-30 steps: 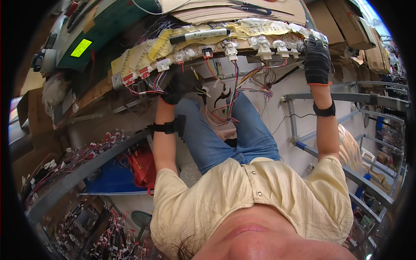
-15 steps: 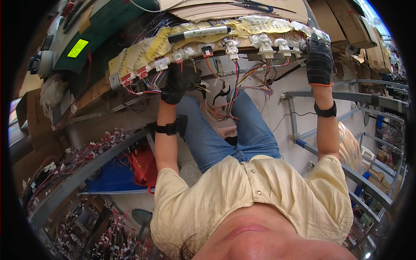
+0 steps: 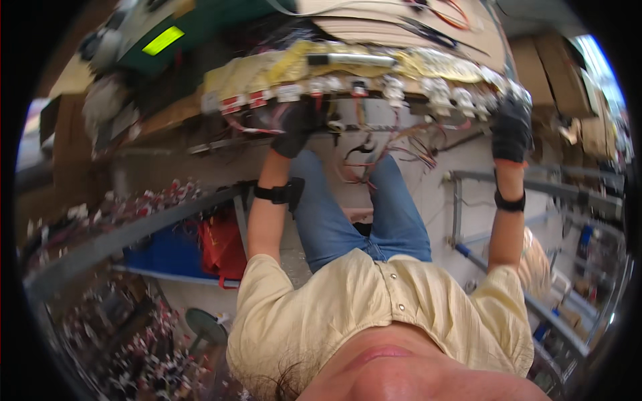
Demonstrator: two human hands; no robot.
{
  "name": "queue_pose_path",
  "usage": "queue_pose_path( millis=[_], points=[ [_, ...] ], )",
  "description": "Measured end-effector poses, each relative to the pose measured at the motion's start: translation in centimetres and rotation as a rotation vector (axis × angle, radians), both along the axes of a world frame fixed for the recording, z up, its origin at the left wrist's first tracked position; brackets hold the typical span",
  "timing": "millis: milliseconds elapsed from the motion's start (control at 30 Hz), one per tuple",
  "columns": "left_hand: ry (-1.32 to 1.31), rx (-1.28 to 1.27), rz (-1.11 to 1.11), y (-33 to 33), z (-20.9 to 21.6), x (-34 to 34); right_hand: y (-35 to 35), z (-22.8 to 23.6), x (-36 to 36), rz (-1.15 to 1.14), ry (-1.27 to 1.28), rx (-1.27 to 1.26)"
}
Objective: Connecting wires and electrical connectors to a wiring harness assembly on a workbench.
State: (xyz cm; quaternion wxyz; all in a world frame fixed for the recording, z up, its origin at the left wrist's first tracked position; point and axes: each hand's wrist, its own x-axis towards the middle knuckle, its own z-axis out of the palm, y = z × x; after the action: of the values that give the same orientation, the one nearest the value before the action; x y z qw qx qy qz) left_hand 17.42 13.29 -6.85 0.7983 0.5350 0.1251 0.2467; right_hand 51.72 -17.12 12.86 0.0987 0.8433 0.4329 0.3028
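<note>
- Black-gloved left hand (image 3: 295,130) is raised to the left half of the wiring board (image 3: 221,83), just below a white connector (image 3: 289,92); its fingers are blurred and hidden, so I cannot tell whether they are clamped on a wire.
- Black-gloved right hand (image 3: 511,130) reaches the right end of the board, its fingers close together at the corner; whether they grip anything cannot be told.
- Coloured wires (image 3: 257,127) run from two red-and-white connectors (image 3: 245,101) at the left toward the left hand.
- More wires (image 3: 354,175) hang in a loose loop between the hands, above the person's blue jeans (image 3: 394,214).
- Larger white connectors (image 3: 438,99) line the board's near edge toward the right.
- A marker pen (image 3: 351,60) lies along the board's top, over yellow tape (image 3: 287,67).
- Farther off, black-handled tweezers or scissors rest on cardboard (image 3: 361,30).
</note>
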Motion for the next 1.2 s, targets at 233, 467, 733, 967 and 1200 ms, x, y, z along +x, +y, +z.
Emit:
queue_pose_path(
  millis=[233, 467, 733, 967, 1200],
  points=[
    [-0.111, 0.053, 0.139, -2.6, 5.8, -2.7, -0.2, 1.0, -3.1, -0.165, 0.115, -0.046],
    [-0.304, -0.553, -0.089, -3.2, 4.8, -5.4, 0.9, 1.7, -2.6, -0.24, 0.216, -0.067],
    [-0.285, -0.055, 0.346, -4.7, 8.8, -4.0, 1.0, 2.6, -3.3, -0.245, 0.181, -0.08],
    [-0.27, 0.019, 0.399, -5.7, 9.8, -3.6, 1.1, 2.7, -3.6, -0.263, 0.175, -0.073],
    [-0.185, -0.096, 0.506, -7.1, 13.0, -2.5, -0.1, 1.3, -1.8, -0.116, -0.023, -0.009]
  ],
)
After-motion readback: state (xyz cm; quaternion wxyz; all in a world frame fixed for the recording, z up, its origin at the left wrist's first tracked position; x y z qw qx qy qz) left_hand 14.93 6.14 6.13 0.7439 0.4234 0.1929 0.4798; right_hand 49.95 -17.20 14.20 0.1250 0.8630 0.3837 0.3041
